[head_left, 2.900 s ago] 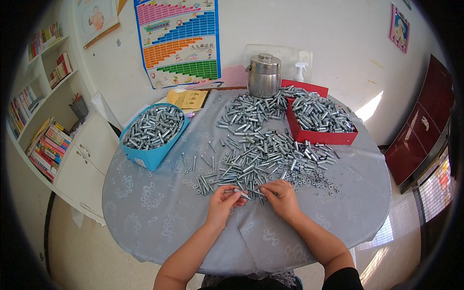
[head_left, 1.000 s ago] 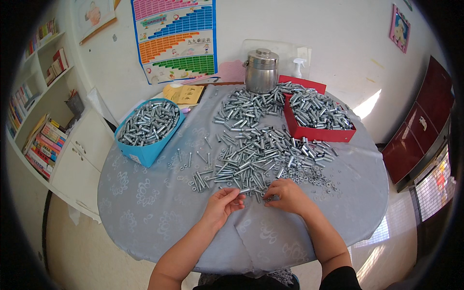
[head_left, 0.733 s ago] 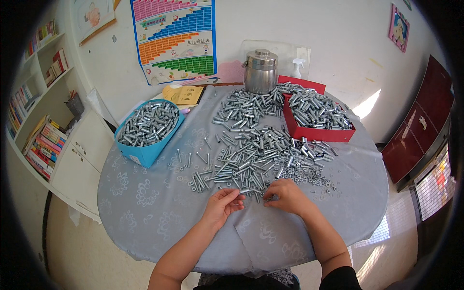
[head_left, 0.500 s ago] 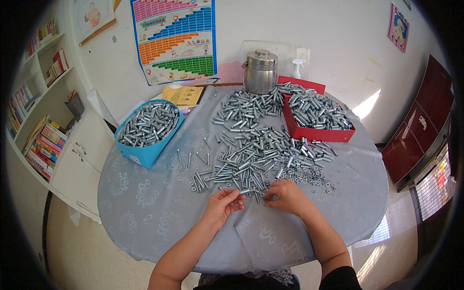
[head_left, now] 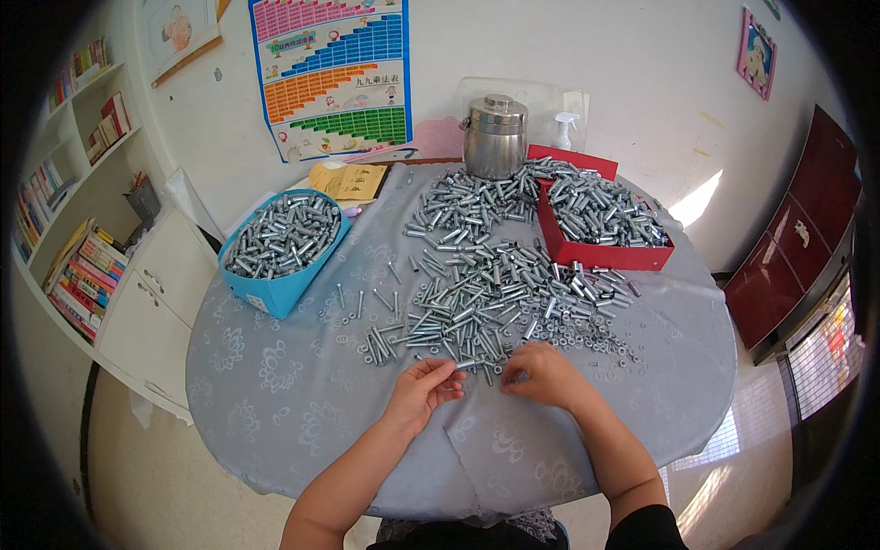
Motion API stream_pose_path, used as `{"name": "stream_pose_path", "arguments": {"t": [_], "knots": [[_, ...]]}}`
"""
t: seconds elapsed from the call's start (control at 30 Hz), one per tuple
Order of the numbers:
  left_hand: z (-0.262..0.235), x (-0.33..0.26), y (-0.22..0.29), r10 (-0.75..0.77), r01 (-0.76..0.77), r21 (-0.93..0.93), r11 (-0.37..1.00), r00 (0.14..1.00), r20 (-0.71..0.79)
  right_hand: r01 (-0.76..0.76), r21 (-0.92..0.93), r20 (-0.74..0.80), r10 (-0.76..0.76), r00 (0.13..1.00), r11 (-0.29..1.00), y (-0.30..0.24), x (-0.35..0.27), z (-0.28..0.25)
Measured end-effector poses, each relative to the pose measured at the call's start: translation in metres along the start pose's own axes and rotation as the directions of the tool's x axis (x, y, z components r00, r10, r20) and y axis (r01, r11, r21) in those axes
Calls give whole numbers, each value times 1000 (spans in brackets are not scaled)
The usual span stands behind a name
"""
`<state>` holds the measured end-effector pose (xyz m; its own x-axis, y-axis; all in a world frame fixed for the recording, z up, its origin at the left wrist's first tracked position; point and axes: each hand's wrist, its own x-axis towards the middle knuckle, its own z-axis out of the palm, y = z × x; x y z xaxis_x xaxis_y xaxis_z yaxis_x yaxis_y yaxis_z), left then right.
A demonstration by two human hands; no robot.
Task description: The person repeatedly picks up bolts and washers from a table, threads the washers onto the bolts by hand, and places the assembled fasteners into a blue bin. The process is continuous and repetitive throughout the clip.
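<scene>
Between the thumb and fingers of my left hand [head_left: 422,392] lies a metal expansion bolt [head_left: 467,364], its free end pointing right. My right hand [head_left: 543,374] is just to the right of it, fingers curled together with the tips down near the cloth. Whatever those fingertips pinch is too small or hidden to make out. Directly beyond both hands spreads a heap of loose metal bolts and sleeves [head_left: 467,316]. Small nuts and washers [head_left: 587,335] are scattered along the heap's right front side.
A blue bin [head_left: 259,295] full of metal sleeves stands at the left. At the back right a red box [head_left: 605,257] is heaped with more. Behind the pile are a steel canister [head_left: 495,137] and a spray bottle [head_left: 564,130]. Grey cloth [head_left: 302,403] covers the table.
Almost nothing differs. My right hand has shifted very slightly; my left hand keeps its hold on the expansion bolt.
</scene>
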<state>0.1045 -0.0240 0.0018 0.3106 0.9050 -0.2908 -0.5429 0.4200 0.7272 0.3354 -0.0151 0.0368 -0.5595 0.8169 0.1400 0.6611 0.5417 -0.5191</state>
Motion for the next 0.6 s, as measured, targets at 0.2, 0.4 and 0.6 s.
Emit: {"name": "stream_pose_path", "arguments": {"t": [0.2,0.4,0.6], "knots": [[0,-1,0,1,-1,1,1000,1000,-2,-252,544,-12,308,951,800,-14,5,0],[3,-3,-1,-27,25,51,998,998,50,-224,827,53,324,944,515,-10,6,7],[4,-5,1,-70,67,45,997,995,67,-209,838,41,325,945,503,-11,7,11]]}}
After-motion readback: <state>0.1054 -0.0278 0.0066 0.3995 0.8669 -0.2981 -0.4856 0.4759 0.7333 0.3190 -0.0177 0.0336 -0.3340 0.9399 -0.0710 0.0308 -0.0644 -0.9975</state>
